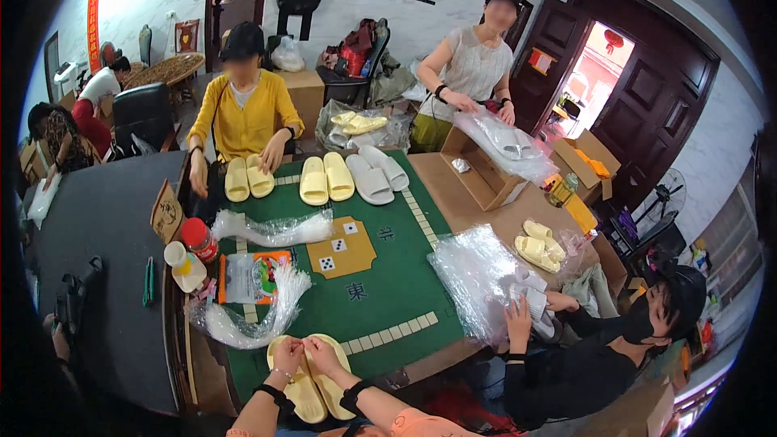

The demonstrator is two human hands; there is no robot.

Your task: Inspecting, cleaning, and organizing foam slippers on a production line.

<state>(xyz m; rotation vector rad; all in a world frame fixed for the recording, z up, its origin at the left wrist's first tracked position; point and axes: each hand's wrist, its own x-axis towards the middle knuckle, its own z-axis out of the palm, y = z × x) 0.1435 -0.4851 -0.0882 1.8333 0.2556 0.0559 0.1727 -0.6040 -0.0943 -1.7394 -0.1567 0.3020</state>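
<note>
Close to the table's near edge lies a pair of pale yellow slippers [312,400], side by side. Over their far ends my left hand [286,356] and my right hand [324,354] meet, fingers pinched together. Whatever they pinch, if anything, is too small to make out. Just beyond my hands, a curved bundle of clear plastic strands [279,307] spreads over the mat. A second such bundle [275,228] lies farther off. Between the two is a colourful plastic packet [257,277].
The green printed mat [405,275] covers the table. Across it stand more yellow slippers [327,180] and grey slippers [377,174], near a person in yellow. A red-lidded jar [198,239] is at the left. At right, a person in black handles clear plastic bags [473,283]; another stands by a cardboard box [477,170].
</note>
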